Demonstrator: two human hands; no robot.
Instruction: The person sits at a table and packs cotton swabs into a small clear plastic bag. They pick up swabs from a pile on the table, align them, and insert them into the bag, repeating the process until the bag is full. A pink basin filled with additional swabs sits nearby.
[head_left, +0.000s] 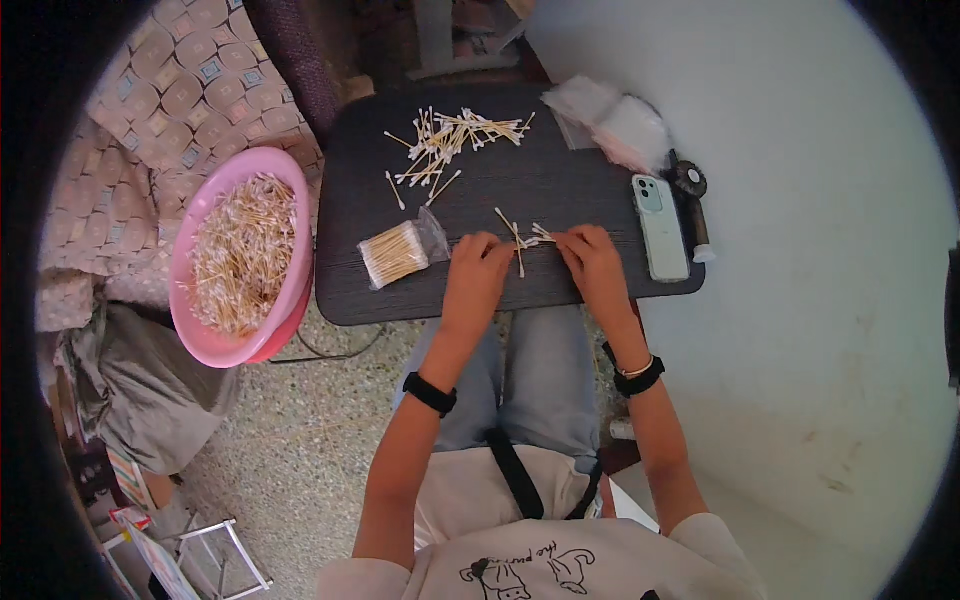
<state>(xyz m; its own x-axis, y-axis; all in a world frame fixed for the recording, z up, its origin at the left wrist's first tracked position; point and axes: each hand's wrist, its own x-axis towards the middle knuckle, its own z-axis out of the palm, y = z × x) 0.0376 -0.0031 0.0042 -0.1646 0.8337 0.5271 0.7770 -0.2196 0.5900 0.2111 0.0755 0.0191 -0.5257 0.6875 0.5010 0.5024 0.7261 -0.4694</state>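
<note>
My left hand is over the front of the dark table, its fingertips at crossed cotton swabs; whether they grip one is unclear. Opposite it, my right hand pinches a few cotton swabs whose white tips point left. Left of my left hand lies a clear plastic packet of cotton swabs, its swabs in neat rows and its loose end toward the hand. Farther back on the table is a scattered pile of loose cotton swabs, with a few lying apart at its near side.
A pink basin full of swabs stands left of the black tabletop. Clear plastic bags lie at the back right. A pale green phone and a dark handled object lie beside the wall.
</note>
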